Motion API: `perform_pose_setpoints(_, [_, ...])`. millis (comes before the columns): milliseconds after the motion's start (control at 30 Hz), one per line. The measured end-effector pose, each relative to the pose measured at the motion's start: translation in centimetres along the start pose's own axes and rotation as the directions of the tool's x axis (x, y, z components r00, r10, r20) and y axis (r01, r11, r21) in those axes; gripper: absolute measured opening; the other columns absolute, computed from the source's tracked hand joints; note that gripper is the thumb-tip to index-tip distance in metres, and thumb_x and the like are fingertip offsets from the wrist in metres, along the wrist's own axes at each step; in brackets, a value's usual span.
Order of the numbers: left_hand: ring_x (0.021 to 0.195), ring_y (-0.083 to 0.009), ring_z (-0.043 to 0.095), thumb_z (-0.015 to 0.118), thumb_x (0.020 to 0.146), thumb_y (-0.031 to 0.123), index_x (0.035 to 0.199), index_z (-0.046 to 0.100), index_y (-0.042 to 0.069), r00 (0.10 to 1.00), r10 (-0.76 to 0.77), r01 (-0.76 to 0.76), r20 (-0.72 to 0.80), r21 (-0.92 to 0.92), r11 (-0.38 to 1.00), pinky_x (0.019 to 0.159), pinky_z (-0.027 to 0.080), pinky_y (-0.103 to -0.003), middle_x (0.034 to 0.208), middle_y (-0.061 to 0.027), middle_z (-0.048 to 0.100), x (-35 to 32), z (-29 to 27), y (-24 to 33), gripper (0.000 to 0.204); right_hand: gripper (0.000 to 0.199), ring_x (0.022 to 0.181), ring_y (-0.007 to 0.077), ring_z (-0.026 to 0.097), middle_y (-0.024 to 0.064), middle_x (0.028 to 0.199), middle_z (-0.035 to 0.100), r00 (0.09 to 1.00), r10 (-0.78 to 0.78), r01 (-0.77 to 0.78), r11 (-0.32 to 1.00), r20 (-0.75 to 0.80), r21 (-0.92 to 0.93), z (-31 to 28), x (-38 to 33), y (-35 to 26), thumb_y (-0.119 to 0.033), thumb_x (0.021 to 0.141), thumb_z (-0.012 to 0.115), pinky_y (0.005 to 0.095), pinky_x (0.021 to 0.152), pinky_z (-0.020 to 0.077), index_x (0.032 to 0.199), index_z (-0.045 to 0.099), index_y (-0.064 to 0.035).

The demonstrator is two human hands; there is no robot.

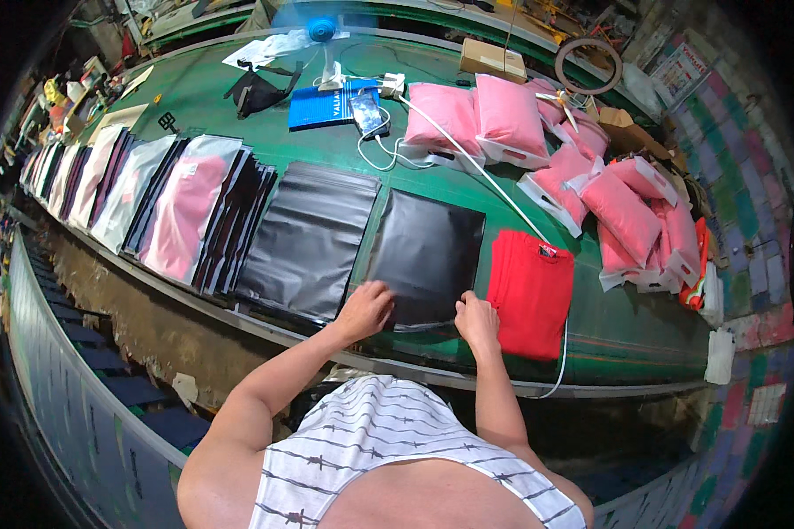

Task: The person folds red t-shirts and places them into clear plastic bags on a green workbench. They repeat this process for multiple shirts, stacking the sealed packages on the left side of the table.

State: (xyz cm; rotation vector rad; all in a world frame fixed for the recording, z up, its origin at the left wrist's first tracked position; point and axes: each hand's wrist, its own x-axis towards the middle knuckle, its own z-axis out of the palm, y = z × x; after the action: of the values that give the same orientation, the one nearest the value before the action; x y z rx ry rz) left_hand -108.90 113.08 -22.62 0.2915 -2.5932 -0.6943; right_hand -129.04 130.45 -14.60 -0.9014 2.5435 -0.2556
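Note:
A flat black plastic bag (427, 260) lies on the green table in front of me. My left hand (368, 310) is at its lower left corner with the fingers curled on the edge, the fingertips slightly blurred. At the lower right corner, my right hand (476, 319) pinches the bag's edge. A stack of similar black bags (313, 238) lies just to the left. Close by my right hand, to its right, is a folded red T-shirt (531, 295), with its collar pointing away from me.
Overlapping rows of packed garments (185, 207) line the table's left side. Plump pink packages (622, 212) are heaped at the right and back. A white cord (468, 154) crosses from a power strip. Farther back are a phone (367, 115), a blue box (313, 108) and a small fan (323, 35).

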Motion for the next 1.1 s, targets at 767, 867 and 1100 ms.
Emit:
perform_pose_setpoints(767, [0.087,-0.0113,0.070,0.062,0.092,0.024,0.115,0.064,-0.002,0.871,-0.258,0.284,0.417,-0.858,-0.428,0.067,0.057,-0.026,0.093,-0.0079,0.073,10.2,-12.5,-3.7,0.035,0.064,0.085,0.0359,0.072,0.0247,0.144,0.049,0.732,-0.660,-0.498,-0.688,-0.171,0.527,-1.6,6.5,5.6,-0.039,0.100,0.054,0.0389,0.068,0.0621,0.143,0.039,0.0067])
perform_pose_setpoints(867, [0.096,-0.0199,0.073,0.053,0.101,0.019,0.137,0.047,-0.007,0.796,-0.462,0.271,0.391,-0.913,-0.306,0.079,0.061,-0.032,0.112,-0.0206,0.071,12.0,-10.2,-3.9,0.046,0.075,0.090,0.0406,0.072,0.0254,0.157,0.037,0.824,-0.556,-0.440,-0.749,-0.109,0.496,-1.3,7.2,4.5,-0.040,0.101,0.056,0.0409,0.071,0.0638,0.152,0.023,0.0037])
perform_pose_setpoints(1100, [0.092,-0.0272,0.070,0.067,0.090,0.018,0.144,0.050,-0.001,0.820,-0.510,0.572,0.258,-0.380,0.727,0.080,0.055,-0.042,0.104,-0.0163,0.071,7.8,0.6,-6.1,0.060,0.054,0.104,0.0314,0.068,0.0232,0.134,0.058,0.988,0.014,0.151,0.175,-0.156,0.973,6.4,7.6,4.6,-0.022,0.097,0.064,0.0376,0.087,0.0584,0.143,0.044,-0.0006])
